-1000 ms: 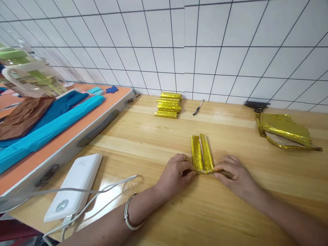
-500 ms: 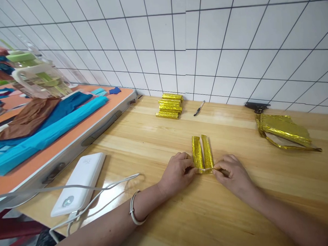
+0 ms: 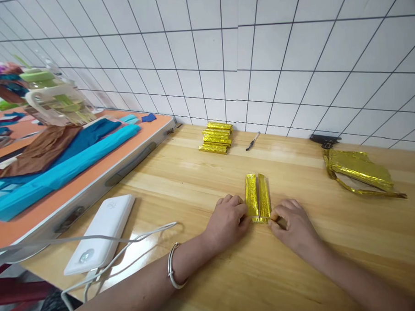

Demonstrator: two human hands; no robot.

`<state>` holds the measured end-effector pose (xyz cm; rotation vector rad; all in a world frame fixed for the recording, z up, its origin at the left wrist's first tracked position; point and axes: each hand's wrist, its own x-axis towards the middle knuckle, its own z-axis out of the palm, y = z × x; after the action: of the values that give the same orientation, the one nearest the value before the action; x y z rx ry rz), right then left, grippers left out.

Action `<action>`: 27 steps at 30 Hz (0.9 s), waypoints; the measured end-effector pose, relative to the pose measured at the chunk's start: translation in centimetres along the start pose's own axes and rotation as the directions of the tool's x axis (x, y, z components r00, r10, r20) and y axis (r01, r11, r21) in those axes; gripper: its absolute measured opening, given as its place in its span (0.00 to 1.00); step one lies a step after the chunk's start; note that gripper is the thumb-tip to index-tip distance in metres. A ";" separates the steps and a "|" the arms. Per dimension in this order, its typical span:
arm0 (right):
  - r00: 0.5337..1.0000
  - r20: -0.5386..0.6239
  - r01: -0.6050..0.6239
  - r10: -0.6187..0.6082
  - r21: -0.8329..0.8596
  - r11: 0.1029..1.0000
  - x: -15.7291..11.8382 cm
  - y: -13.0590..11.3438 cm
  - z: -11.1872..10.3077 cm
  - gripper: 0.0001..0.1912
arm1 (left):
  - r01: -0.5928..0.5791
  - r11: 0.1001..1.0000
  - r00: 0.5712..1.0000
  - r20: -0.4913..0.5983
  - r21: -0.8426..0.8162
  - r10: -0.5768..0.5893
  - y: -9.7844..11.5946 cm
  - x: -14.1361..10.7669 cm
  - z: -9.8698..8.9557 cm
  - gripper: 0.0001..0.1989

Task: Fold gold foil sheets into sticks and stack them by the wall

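A piece of gold foil lies on the wooden table with its two long sides folded inward, leaving a narrow gap down the middle. My left hand, with a silver bangle on the wrist, pinches the near left corner. At the near right corner, my right hand has thumb and forefinger closed on the foil. A thin pale line runs across the near end between both hands. Several folded gold strips lie side by side near the wall, beside a pen.
Far right, a larger gold foil bundle lies by a black clip. A white power bank with cables lies at left. Beyond it, an orange board bears blue and brown paper and a green-lidded jug.
The view has shifted slightly, moving the scene a little down. The near end of the foil lies flatter between my hands, which keep nearly the same places.
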<state>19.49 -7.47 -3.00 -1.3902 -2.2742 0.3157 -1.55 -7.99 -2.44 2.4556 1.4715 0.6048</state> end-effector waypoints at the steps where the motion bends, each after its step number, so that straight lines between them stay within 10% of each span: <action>1: 1.000 0.001 0.000 0.000 0.001 1.000 0.0 0.0 0.0 0.04 | -0.003 1.000 1.000 -0.004 0.019 0.003 0.1 -0.1 -0.1 0.06; 10: 0.998 0.013 -0.066 0.066 0.051 0.996 0.1 0.7 0.1 0.03 | -0.450 0.889 0.876 0.232 0.080 0.423 1.0 -0.3 -1.0 0.08; 27: 0.997 0.045 -0.063 0.057 0.143 0.988 0.1 0.9 -0.7 0.02 | -0.286 0.934 0.938 0.263 0.217 0.226 4.5 -2.8 -1.1 0.18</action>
<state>20.54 -7.00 -2.76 -1.3913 -2.1967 0.5224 0.35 -12.58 -0.38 2.8274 1.2082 0.1636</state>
